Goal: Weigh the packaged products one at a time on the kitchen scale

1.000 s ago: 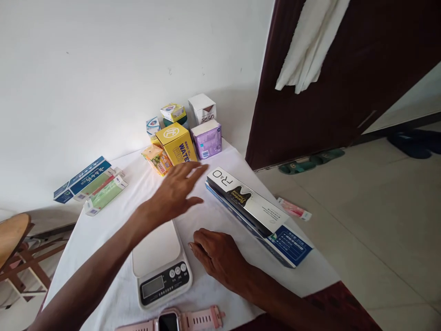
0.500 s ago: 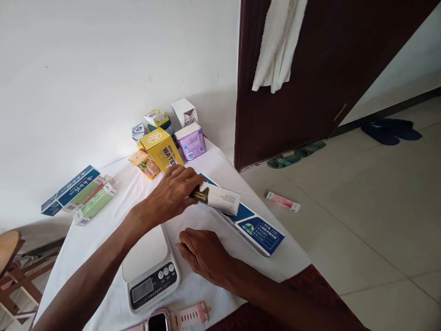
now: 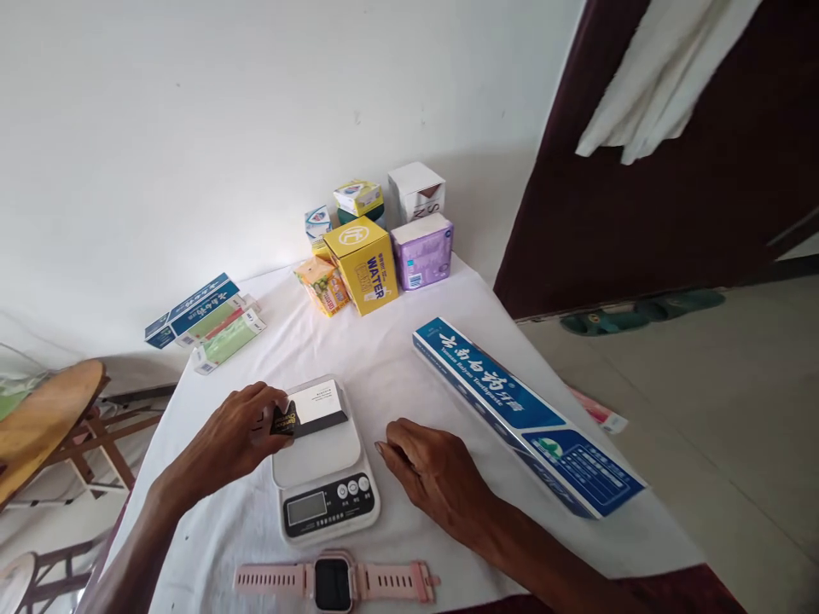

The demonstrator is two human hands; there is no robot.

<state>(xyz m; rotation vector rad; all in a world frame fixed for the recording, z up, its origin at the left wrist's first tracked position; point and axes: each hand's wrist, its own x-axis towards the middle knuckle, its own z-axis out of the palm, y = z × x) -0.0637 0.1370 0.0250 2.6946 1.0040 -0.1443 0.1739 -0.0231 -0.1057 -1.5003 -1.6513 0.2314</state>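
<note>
My left hand (image 3: 238, 431) grips one end of a long black-and-white box (image 3: 311, 408), which rests across the top of a small white kitchen scale (image 3: 323, 473). My right hand (image 3: 435, 473) lies flat on the white tablecloth just right of the scale, fingers stretched out, holding nothing. A long blue toothpaste box (image 3: 525, 414) lies diagonally to the right of that hand.
A pink smartwatch (image 3: 336, 582) lies at the table's near edge. A yellow box (image 3: 363, 264), a purple pack (image 3: 422, 250) and several small boxes stand at the far end by the wall. Toothpaste boxes (image 3: 208, 320) lie far left. A wooden chair (image 3: 44, 418) is left, a dark door (image 3: 671, 170) right.
My left hand took the black-and-white box off the blue toothpaste box and carried it left and nearer, onto the scale. My right hand stayed flat on the cloth.
</note>
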